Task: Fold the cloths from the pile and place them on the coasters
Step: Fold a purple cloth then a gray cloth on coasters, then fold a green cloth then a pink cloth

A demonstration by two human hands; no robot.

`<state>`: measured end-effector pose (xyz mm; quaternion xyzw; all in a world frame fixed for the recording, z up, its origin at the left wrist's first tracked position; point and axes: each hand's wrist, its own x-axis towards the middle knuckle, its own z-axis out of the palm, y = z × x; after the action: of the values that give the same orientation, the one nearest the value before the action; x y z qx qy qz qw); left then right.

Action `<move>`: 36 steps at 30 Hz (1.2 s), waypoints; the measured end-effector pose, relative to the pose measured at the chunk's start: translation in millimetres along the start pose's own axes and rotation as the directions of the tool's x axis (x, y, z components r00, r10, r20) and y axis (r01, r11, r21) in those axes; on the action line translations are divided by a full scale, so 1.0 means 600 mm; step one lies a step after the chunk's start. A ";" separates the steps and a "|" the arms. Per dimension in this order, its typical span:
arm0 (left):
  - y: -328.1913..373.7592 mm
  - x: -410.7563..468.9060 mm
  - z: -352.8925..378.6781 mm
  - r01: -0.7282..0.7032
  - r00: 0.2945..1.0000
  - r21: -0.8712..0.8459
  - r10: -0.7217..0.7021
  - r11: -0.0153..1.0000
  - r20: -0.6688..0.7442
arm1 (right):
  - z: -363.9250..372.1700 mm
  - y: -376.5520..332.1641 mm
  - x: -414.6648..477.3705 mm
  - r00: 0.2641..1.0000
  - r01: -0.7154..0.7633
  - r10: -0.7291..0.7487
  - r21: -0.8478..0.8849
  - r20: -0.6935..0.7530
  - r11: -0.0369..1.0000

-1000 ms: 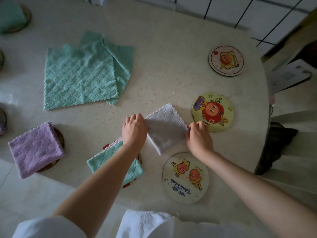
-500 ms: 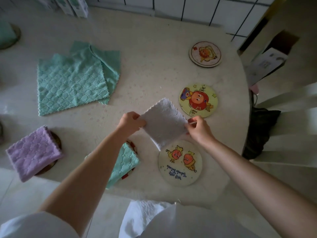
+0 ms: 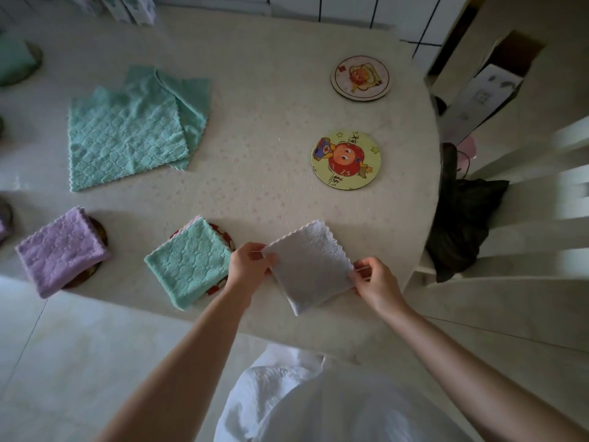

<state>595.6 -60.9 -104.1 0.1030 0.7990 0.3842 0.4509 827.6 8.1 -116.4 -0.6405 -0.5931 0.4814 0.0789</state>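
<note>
A folded white cloth (image 3: 310, 264) is held flat near the table's front edge, my left hand (image 3: 250, 264) pinching its left corner and my right hand (image 3: 376, 282) its right corner. It covers the coaster that lay there, which is hidden. A folded teal cloth (image 3: 189, 264) rests on a red-rimmed coaster (image 3: 223, 236) just left of my left hand. A folded purple cloth (image 3: 60, 250) lies on a dark coaster (image 3: 98, 232) farther left. The pile of unfolded teal cloths (image 3: 130, 129) lies at the back left. Two bare picture coasters sit to the right, one yellow (image 3: 345, 159), one pale (image 3: 360, 77).
The round pale table (image 3: 271, 90) ends close to my body and curves away on the right. A white slatted chair (image 3: 541, 199) with a black bag (image 3: 462, 224) stands right of it. Boxes (image 3: 134, 8) stand at the back. Another teal cloth on a coaster (image 3: 16, 60) sits far left.
Both hands lifted the folded white cloth off the table and carried it toward me, over the nearest picture coaster. The camera view shifted back and up.
</note>
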 end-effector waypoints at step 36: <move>0.133 0.312 -0.380 -0.426 0.819 0.791 0.558 0.438 0.132 | 0.303 -0.480 0.188 0.726 0.676 -0.584 -0.535 0.364 0.507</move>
<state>291.7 -29.5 -99.9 0.4908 0.8487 0.1098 0.1637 482.9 98.6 -76.9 -0.3321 -0.9144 0.2310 -0.0135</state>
